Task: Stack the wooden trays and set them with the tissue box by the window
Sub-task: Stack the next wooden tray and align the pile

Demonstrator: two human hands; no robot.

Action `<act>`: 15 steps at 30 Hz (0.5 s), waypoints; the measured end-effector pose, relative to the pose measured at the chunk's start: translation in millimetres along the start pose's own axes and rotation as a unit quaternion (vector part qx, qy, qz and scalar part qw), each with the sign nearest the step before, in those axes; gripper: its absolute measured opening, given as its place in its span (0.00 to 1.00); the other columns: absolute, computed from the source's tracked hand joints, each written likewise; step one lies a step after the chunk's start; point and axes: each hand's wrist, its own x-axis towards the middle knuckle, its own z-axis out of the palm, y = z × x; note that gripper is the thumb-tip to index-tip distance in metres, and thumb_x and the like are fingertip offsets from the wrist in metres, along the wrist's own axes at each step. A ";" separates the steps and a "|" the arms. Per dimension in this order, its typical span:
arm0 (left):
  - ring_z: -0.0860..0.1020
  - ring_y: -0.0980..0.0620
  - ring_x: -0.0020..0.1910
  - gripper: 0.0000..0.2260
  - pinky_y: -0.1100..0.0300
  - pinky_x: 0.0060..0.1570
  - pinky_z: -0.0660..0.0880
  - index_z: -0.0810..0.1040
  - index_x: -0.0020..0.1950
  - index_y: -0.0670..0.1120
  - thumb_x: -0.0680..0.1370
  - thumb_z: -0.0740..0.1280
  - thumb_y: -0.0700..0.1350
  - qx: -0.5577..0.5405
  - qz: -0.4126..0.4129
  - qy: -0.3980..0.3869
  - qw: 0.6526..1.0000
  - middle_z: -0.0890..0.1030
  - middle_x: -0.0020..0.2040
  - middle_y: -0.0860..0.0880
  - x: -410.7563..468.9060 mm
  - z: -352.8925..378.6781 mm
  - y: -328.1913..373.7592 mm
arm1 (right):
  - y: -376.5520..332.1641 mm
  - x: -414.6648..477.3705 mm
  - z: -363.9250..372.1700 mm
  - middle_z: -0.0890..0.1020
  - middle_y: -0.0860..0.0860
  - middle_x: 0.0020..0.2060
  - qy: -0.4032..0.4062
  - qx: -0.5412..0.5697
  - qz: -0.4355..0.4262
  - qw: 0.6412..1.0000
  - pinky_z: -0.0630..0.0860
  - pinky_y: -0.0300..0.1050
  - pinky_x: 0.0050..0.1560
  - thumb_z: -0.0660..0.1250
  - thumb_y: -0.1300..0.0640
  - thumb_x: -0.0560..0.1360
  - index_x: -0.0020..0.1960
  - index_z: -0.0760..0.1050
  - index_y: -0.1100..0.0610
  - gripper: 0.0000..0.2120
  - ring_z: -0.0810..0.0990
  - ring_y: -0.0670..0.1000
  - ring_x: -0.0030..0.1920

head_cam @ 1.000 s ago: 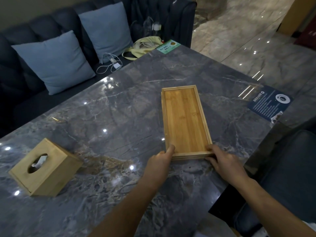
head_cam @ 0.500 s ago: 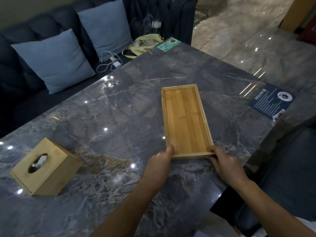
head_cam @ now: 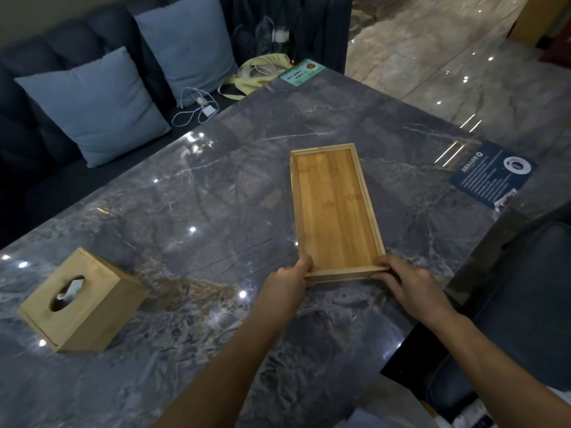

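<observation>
A stack of long wooden trays lies on the dark marble table, one nested on another with edges nearly flush. My left hand grips the stack's near left corner. My right hand grips its near right corner. A wooden tissue box with an oval opening and a white tissue stands at the table's left, well apart from the trays.
A dark sofa with two blue cushions runs along the far side, with a white charger cable and a yellow bag. A green card and a blue leaflet lie on the table. The table's right edge is near my right wrist.
Both hands keep their hold on the near end of the tray stack. The stack has barely moved; the view has shifted slightly.
</observation>
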 end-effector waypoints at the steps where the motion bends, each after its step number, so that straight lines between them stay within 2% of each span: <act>1: 0.79 0.39 0.42 0.10 0.50 0.38 0.74 0.68 0.56 0.46 0.76 0.63 0.40 0.005 0.003 0.004 1.000 0.81 0.45 0.39 -0.3 0.2 -0.1 | 0.6 -0.2 0.2 0.84 0.61 0.38 -0.001 0.003 -0.001 1.000 0.71 0.44 0.40 0.74 0.67 0.66 0.48 0.77 0.66 0.11 0.84 0.57 0.35; 7: 0.78 0.38 0.43 0.13 0.55 0.36 0.65 0.66 0.60 0.47 0.76 0.60 0.38 0.043 0.016 0.014 0.999 0.81 0.47 0.39 -4.0 4.5 -1.1 | 4.3 -1.5 2.0 0.84 0.60 0.37 -0.010 -0.004 0.005 1.000 0.71 0.43 0.38 0.73 0.68 0.66 0.49 0.77 0.65 0.13 0.84 0.57 0.35; 9: 0.78 0.38 0.44 0.12 0.53 0.36 0.67 0.66 0.59 0.46 0.77 0.60 0.39 0.037 0.015 0.018 0.999 0.81 0.47 0.39 -4.3 5.0 0.0 | 3.8 -2.8 3.0 0.85 0.60 0.37 -0.004 -0.028 -0.002 1.000 0.75 0.46 0.34 0.75 0.67 0.65 0.49 0.77 0.64 0.14 0.84 0.57 0.33; 11: 0.78 0.38 0.44 0.11 0.51 0.37 0.70 0.66 0.59 0.45 0.78 0.60 0.40 0.034 0.014 0.015 0.999 0.81 0.47 0.39 -4.5 5.2 1.1 | 3.4 -4.2 3.6 0.85 0.59 0.36 0.005 -0.040 -0.013 0.999 0.77 0.44 0.28 0.75 0.67 0.64 0.48 0.77 0.64 0.15 0.84 0.56 0.32; 15: 0.79 0.38 0.42 0.11 0.51 0.36 0.70 0.67 0.60 0.45 0.78 0.59 0.38 0.044 0.015 0.021 0.999 0.82 0.46 0.38 -5.5 5.3 2.6 | 5.9 -6.7 6.4 0.84 0.60 0.35 0.009 -0.040 -0.016 0.999 0.79 0.45 0.27 0.74 0.67 0.65 0.49 0.76 0.64 0.14 0.83 0.57 0.31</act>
